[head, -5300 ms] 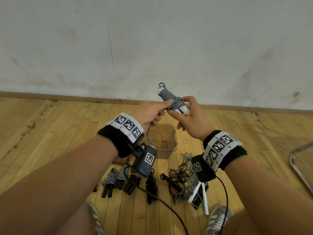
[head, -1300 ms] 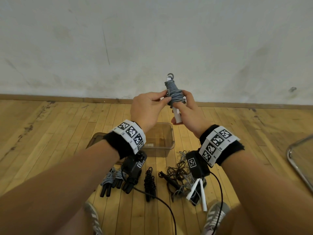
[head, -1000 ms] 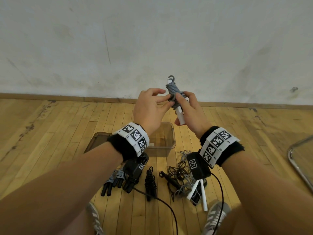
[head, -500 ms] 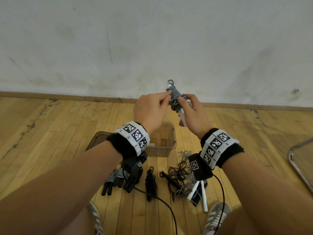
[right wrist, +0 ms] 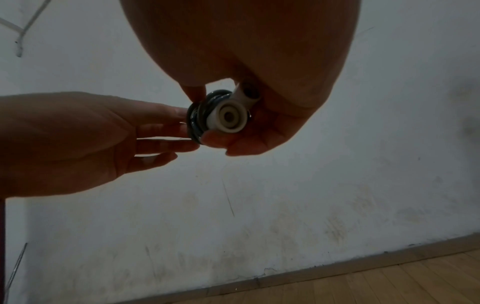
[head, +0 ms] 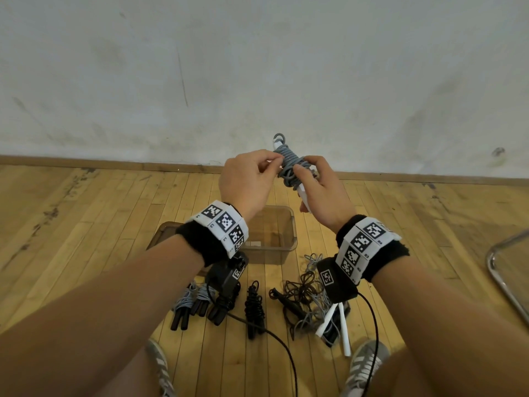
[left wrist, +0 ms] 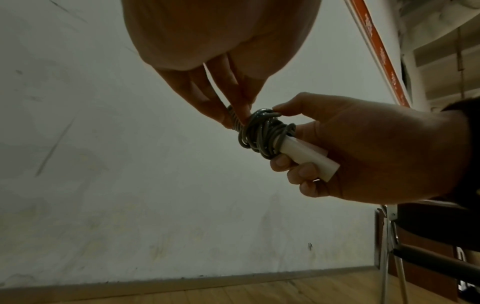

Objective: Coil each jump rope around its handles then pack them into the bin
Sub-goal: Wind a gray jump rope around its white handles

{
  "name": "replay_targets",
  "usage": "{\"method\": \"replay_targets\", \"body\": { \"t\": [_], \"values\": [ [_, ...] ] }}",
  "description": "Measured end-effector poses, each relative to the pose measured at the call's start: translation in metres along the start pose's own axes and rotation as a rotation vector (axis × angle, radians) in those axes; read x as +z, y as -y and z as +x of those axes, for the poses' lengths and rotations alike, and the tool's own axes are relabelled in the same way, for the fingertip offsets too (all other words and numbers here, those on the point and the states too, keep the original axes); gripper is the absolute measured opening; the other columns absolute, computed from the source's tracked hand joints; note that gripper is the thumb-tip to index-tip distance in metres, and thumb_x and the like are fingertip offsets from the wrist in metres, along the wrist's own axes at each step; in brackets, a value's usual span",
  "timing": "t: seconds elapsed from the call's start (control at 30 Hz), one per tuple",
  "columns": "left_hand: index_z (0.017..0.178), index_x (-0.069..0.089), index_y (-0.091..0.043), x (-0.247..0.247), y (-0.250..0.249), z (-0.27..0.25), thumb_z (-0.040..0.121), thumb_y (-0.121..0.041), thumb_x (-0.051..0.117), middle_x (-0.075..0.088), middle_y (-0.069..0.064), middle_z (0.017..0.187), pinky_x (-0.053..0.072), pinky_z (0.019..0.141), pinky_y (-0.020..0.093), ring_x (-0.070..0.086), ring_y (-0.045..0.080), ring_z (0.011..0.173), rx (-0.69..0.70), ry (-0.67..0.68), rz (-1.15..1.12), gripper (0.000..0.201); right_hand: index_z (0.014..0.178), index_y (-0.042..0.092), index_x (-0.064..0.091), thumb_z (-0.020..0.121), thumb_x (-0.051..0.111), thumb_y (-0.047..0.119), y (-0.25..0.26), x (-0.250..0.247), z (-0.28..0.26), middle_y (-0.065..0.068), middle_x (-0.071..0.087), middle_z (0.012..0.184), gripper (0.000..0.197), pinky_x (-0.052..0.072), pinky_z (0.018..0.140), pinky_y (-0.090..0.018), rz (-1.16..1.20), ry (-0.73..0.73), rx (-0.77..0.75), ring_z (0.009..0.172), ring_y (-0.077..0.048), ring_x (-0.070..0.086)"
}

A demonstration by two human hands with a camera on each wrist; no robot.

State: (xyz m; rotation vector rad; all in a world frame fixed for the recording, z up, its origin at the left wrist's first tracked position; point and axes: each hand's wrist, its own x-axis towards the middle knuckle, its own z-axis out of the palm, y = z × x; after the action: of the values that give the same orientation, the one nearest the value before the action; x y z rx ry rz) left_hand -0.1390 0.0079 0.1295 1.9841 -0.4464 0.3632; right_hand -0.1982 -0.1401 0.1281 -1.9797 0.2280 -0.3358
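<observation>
The right hand (head: 320,190) grips the white handles (left wrist: 306,156) of a grey jump rope (head: 290,164) held up above the clear plastic bin (head: 282,239); the left hand (head: 246,181) pinches a strand of its coil; more ropes lie on the floor (head: 86,224).

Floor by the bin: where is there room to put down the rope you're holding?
Bare floor lies left of the bin, and more between the tangled ropes and the metal frame. In front of the bin it's crowded with coiled ropes and the tangle.
</observation>
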Motion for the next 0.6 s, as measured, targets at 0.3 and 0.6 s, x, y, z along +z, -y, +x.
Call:
{"method": "replay_targets", "body": {
  "t": [0.3, 0.6],
  "values": [
    [0.097, 0.081, -0.022, -0.004, -0.002, 0.003, 0.09, -0.025, 0.077, 0.076, -0.012, 0.089, 0.058, 0.073, 0.02, 0.07, -0.001, 0.081, -0.077, 0.143, -0.189, 0.009, 0.137, 0.023, 0.044, 0.103, 0.051, 0.044, -0.005, -0.001, 0.002, -0.008, 0.07, 0.096, 0.041, 0.057, 0.055, -0.036, -0.052, 0.025, -0.043, 0.058, -0.019, 0.064],
    [0.099, 0.071, -0.013, -0.013, -0.003, 0.006, 0.096, -0.015, 0.07, 0.07, 0.003, 0.099, 0.063, 0.072, 0.029, 0.069, 0.013, 0.096, -0.37, 0.446, -0.348, 0.004, 0.138, 0.021, 0.045, 0.102, 0.051, 0.049, -0.014, -0.001, -0.002, 0.006, 0.072, 0.094, 0.046, 0.044, 0.054, -0.019, -0.273, 0.039, -0.139, 0.06, -0.001, 0.061]
  ]
}}
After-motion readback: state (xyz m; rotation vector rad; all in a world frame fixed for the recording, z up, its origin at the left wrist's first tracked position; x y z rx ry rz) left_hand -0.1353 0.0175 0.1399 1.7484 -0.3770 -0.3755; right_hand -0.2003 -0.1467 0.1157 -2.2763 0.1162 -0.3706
